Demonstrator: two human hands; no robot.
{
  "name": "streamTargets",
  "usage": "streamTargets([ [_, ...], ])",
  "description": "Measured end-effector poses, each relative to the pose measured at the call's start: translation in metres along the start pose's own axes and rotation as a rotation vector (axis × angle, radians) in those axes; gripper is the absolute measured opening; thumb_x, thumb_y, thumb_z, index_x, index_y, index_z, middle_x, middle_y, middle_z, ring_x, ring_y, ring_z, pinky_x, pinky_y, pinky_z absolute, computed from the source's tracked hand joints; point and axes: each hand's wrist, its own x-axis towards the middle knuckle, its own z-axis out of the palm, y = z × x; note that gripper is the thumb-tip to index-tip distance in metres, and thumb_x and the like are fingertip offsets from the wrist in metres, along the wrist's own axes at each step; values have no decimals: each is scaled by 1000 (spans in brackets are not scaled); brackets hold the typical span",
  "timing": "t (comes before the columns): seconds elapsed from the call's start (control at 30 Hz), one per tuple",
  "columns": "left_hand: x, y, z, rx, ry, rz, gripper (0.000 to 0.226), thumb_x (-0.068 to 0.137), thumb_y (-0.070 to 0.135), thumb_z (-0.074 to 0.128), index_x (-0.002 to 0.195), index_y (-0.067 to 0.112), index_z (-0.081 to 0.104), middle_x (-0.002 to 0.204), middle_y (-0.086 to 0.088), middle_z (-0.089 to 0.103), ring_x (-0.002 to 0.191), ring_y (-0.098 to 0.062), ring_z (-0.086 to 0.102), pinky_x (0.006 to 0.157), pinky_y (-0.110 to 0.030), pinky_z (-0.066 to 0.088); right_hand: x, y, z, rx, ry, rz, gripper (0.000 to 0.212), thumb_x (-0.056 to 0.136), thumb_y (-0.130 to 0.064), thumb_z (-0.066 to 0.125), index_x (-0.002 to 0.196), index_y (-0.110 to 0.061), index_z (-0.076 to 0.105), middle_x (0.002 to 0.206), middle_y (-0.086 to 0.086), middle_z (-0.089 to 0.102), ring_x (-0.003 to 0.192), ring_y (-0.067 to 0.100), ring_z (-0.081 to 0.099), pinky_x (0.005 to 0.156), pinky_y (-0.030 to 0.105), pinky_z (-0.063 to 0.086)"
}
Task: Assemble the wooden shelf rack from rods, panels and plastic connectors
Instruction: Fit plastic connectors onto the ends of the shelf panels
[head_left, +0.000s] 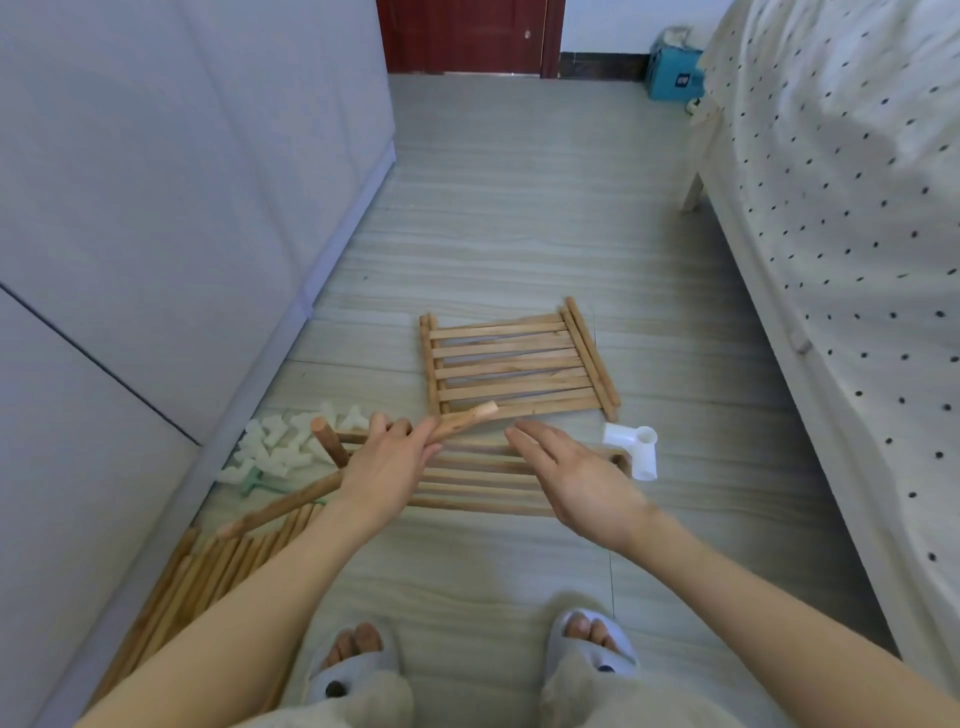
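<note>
Wooden rod (363, 457): gripped by left hand (382, 470) above near slatted panel (483, 483) on floor (519, 208). Right hand (576, 478): fingers straight, empty, beside white connector (636, 449). Far panel (514, 364) between cabinet (182, 208) and bed (831, 208).

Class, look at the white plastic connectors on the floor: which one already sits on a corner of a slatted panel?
The lone white connector beyond the right hand, on the near panel's right corner; the others lie heaped by the wall.

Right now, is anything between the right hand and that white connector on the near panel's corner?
Nothing visible. The right hand is open over the near slatted panel, and the white connector sits just to its right on the panel's corner, with only bare slats between them. The left hand holds a rod on the other side.
</note>
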Motion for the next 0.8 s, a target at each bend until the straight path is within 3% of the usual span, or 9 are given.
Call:
streamTargets([
  [0.07, 2, 0, 0, 8, 14, 8, 41, 98, 45, 26, 127, 20, 41, 107, -5, 56, 109, -26, 36, 66, -36, 44, -11, 6, -9, 0, 331, -19, 48, 76, 6, 55, 123, -1, 56, 122, 17, 57, 113, 31, 55, 98, 45, 46],
  [0.13, 2, 1, -1, 6, 17, 10, 40, 99, 45, 26, 125, 20, 42, 106, -6, 56, 107, -26, 36, 66, -36, 44, -18, 19, -13, -95, 520, 176, 33, 84, -11, 51, 114, -3, 62, 113, 15, 61, 107, 33, 57, 101, 50, 39],
  [0.2, 0, 2, -3, -12, 4, 18, 40, 99, 44, 26, 126, 20, 42, 107, -7, 56, 107, -26, 36, 68, -36, 43, -22, 28, -15, 74, 461, 541, 32, 93, -26, 53, 115, -5, 60, 115, 15, 60, 108, 35, 54, 97, 43, 37],
  [0.27, -1, 2, -6, -9, -11, 22, 40, 99, 43, 26, 127, 20, 41, 108, -7, 57, 108, -26, 37, 68, -36, 44, -19, 30, -12, 485, 358, 795, 32, 96, -34, 48, 111, -9, 60, 106, 13, 64, 105, 33, 55, 84, 32, 37],
  [0.3, -1, 3, -9, 1, -18, 21, 39, 99, 43, 26, 128, 20, 41, 109, -6, 57, 108, -26, 38, 68, -35, 44, -17, 30, -10, 643, 364, 821, 30, 97, -35, 45, 104, -10, 60, 96, 11, 66, 100, 32, 58, 78, 31, 38],
  [0.4, -2, 8, -17, 18, -14, 69, 38, 100, 42, 29, 128, 21, 42, 113, -4, 53, 107, -23, 39, 67, -32, 42, -12, 31, -4, 805, 477, 822, 29, 100, -29, 35, 88, -13, 55, 76, 0, 62, 81, 24, 66, 69, 29, 41],
  [0.57, 1, 40, -35, 10, 111, 280, 36, 99, 41, 32, 128, 22, 44, 110, -2, 58, 105, -19, 45, 69, -28, 36, -14, 35, -4, 892, 469, 818, 28, 102, -26, 30, 89, -12, 52, 78, -3, 57, 72, 17, 63, 63, 26, 42],
  [0.67, 4, 57, -40, 6, 141, 361, 37, 99, 41, 32, 130, 23, 44, 112, -2, 56, 108, -20, 46, 81, -30, 40, -17, 34, -3, 927, 484, 800, 28, 102, -25, 30, 87, -11, 50, 76, -3, 55, 69, 12, 59, 55, 9, 41],
  [0.8, 4, 66, -37, -33, 141, 398, 37, 100, 39, 32, 131, 22, 45, 110, -3, 55, 105, -21, 48, 82, -31, 41, -19, 35, -2, 925, 496, 786, 29, 102, -25, 30, 86, -11, 49, 73, -2, 54, 66, 7, 54, 52, 6, 38],
])
